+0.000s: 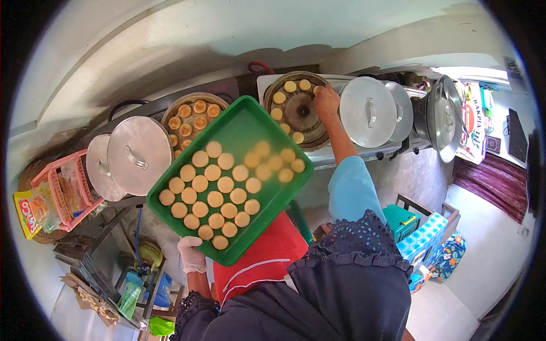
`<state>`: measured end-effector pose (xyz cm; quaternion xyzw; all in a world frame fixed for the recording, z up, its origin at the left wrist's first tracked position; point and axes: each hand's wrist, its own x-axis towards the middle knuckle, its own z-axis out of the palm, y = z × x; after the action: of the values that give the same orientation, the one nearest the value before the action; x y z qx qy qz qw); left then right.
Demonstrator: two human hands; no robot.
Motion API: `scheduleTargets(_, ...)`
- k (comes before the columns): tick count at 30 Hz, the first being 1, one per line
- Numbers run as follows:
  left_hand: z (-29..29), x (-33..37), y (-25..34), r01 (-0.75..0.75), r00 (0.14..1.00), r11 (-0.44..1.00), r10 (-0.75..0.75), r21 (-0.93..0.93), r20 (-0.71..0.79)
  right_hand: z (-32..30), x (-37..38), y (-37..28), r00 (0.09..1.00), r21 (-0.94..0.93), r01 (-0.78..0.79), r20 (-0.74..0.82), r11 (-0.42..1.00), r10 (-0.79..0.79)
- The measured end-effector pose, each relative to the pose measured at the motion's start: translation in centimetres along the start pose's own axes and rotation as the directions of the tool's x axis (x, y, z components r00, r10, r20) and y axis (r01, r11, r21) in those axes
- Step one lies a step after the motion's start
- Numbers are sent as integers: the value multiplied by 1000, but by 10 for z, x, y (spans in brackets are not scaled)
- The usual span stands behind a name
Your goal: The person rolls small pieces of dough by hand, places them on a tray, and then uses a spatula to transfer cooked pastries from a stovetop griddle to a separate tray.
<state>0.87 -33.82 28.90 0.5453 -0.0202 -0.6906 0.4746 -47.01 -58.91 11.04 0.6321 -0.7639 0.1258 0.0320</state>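
Note:
A green rectangular tray (273,196) rests tilted on my left hand (192,254), which wears a thin clear glove and grips its near left edge. Flat, round, pale dough pieces (215,199) lie in loose rows on it; some towards its right side look blurred. Up ahead, my right hand (327,103) reaches over a round pan (298,113) on the stove. Its fingers are pinched at the pan's upper right, on a dough piece (317,90) they partly cover. Several more yellowish dough rounds (277,114) sit in an arc along the pan's inner edge.
Left of that pan, another pan (185,126) holds browned rounds, partly behind the tray. Metal lids stand at the left (139,149) and right (368,112). A pink basket (67,190) with packets is at the far left. Further right is a dark pot (441,116) with a lid.

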Motion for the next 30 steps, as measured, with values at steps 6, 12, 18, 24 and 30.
scheduleTargets(6, 11, 1, 5, 42, 999, 999, -42, -4, -3, -3, -1, 2, 999, 9, -51, -4, 999, 51)
scheduleTargets(12, 4, 1, 7, -7, 1000, 996, 8, 92, -6, -93, -19, -75, 987, 553, 145, -134, 821, -84)
scheduleTargets(18, 31, 5, 17, 31, 999, 999, -33, 43, 38, -128, -85, -134, 759, 457, 360, 364, 813, -540)
scheduleTargets(24, 25, 9, 13, 42, 996, 997, -46, 63, 70, -132, -98, -140, 763, 358, 317, 453, 878, -461)
scheduleTargets(30, 31, 3, 10, 83, 996, 997, -83, -1, 37, -140, -107, -123, 865, 492, 144, 358, 858, -351)
